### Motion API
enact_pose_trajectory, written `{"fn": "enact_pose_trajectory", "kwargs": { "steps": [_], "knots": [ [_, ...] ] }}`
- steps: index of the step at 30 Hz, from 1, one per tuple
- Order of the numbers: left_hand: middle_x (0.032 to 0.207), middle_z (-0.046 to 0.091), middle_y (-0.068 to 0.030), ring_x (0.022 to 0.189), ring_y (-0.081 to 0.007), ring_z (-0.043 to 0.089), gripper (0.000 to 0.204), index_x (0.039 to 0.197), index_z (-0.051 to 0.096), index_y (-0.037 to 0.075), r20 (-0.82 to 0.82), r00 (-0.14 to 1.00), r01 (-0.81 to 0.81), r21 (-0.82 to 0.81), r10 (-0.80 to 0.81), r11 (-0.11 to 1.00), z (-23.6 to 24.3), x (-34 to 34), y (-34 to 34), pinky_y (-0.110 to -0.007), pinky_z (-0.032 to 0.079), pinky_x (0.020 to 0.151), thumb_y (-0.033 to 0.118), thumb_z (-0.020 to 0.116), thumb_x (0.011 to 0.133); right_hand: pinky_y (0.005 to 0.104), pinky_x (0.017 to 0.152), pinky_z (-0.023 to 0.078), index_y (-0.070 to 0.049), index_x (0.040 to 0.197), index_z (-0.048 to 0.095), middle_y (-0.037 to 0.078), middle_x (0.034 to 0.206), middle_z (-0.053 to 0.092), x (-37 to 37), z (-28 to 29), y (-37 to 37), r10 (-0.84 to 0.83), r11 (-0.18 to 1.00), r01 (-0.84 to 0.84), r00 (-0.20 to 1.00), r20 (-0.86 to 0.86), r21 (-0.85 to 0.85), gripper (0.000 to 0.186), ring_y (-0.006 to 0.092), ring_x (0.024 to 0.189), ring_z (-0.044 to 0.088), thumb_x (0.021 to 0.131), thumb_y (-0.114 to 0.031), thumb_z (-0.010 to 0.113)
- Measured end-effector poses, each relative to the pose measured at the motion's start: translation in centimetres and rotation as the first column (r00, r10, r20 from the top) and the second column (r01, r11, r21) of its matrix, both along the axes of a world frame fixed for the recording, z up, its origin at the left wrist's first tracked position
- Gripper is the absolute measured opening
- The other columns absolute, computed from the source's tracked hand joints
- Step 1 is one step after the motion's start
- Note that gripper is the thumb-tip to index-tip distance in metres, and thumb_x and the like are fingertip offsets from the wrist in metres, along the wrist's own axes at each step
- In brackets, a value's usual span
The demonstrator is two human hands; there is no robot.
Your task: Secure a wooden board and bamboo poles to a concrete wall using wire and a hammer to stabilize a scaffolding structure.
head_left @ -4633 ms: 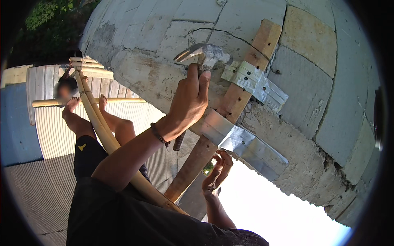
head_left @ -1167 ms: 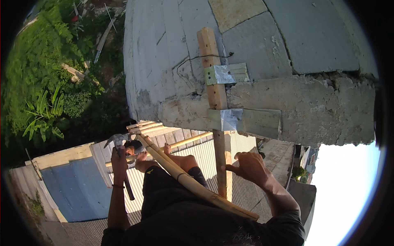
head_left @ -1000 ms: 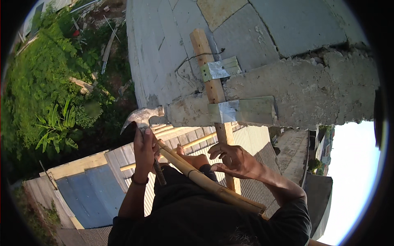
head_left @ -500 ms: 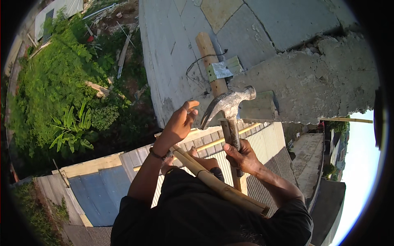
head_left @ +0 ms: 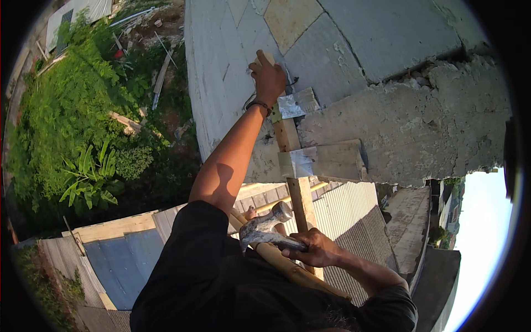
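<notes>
Claw hammer (head_left: pixel 264 228): in the right hand (head_left: pixel 318 249), head pointing left of the fist, below the left hand (head_left: pixel 270 80) and well apart from it.
Right hand: clamped on the handle (head_left: pixel 286 242), thumb toward the head.
Left hand: reaches up and ahead, fingers curled over the top end of the wooden post (head_left: pixel 286 135). Hands well apart.
Hammer weight: probably heavy for its size, mostly at the head; should tip head-down in a loose grip.
Hammer body: rigid, tough, nothing fragile visible. Head blotchy, handle dark; can't tell how slippery.
Hammer hold: handle only. Near the head for control, farther back for leverage. Fingers clear of the claw.
Post: stiff, likely solid; edges look squared, so decent grip at the left hand or on the bare stretch below it.
Upper strap (head_left: pixel 298 103): just below the left hand; looks like thin bent sheet, edges maybe sharp. Poor handhold.
Lower strap (head_left: pixel 326 160): between the hands' heights, same caution.
Bamboo pole (head_left: pixel 282 264): passes beneath the hammer, near the right hand; round, stiff, probably smooth. Contact with hammer unclear.
</notes>
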State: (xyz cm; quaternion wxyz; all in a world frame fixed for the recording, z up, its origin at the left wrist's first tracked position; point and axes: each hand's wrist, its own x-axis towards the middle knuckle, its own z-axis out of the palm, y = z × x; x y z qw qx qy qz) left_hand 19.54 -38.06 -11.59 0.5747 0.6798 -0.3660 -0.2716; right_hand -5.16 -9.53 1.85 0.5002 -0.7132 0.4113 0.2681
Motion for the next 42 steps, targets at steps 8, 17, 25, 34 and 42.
{"fn": "enact_pose_trajectory", "kwargs": {
  "steps": [8,17,25,34,42],
  "knots": [
    [0.131,0.025,-0.0413,0.116,-0.0601,0.041,0.074,0.149,0.011,0.001,-0.069,0.997,-0.026,0.002,0.026,1.000,0.2,-0.3,0.5,-0.058,0.043,0.097,0.014,0.057,0.093,0.0293,0.053,0.040,-0.004,0.084,0.062,0.000,0.061,0.051,0.0,-1.3,1.0,-0.320,0.944,0.328,0.887,0.333,0.034,0.027,0.0079,0.057,0.047,0.096,-0.027,0.066],
    [0.131,0.026,-0.0393,0.115,-0.0579,0.043,0.076,0.149,0.011,0.001,0.017,0.999,-0.035,0.042,0.034,0.999,-1.0,-0.3,-0.4,-0.057,0.051,0.087,0.018,0.059,0.092,0.0291,0.056,0.040,-0.005,0.085,0.060,0.000,0.064,0.053,-0.8,-2.1,1.7,-0.304,0.944,0.329,0.877,0.373,-0.004,0.024,0.0078,0.062,0.049,0.097,-0.024,0.065],
    [0.154,0.020,-0.0359,0.140,-0.0428,0.036,0.091,0.158,0.003,0.009,0.644,0.756,-0.092,0.279,-0.115,0.956,-3.0,0.6,-1.8,-0.068,0.030,0.107,0.046,0.056,0.093,0.0280,0.051,0.034,-0.003,0.072,0.052,-0.003,0.057,0.045,-2.5,-2.8,0.7,-0.251,0.918,0.336,0.903,0.348,-0.209,0.041,0.0054,0.058,0.040,0.095,-0.033,0.069],
    [0.106,0.066,-0.0236,0.097,-0.0338,0.067,0.041,0.114,0.059,-0.005,-0.247,0.966,0.096,0.072,-0.076,0.993,-8.9,-2.1,27.2,-0.039,0.052,0.086,0.033,0.058,0.099,0.0335,0.052,0.029,-0.004,0.067,0.038,0.001,0.057,0.036,-4.0,-3.9,-1.3,-0.217,0.714,0.342,0.937,0.272,-0.610,0.052,0.0114,0.057,0.031,0.095,-0.035,0.068],
    [0.111,0.064,-0.0161,0.108,-0.0299,0.061,0.041,0.115,0.061,0.000,-0.339,0.503,0.789,-0.196,-0.795,0.583,-9.7,-17.4,45.5,-0.040,0.044,0.098,0.035,0.044,0.104,0.0330,0.050,0.035,-0.001,0.071,0.053,0.002,0.054,0.046,-0.8,-2.3,3.9,-0.285,0.904,0.339,0.932,0.224,-0.259,0.042,0.0116,0.051,0.042,0.092,-0.035,0.067]
  ]
}}
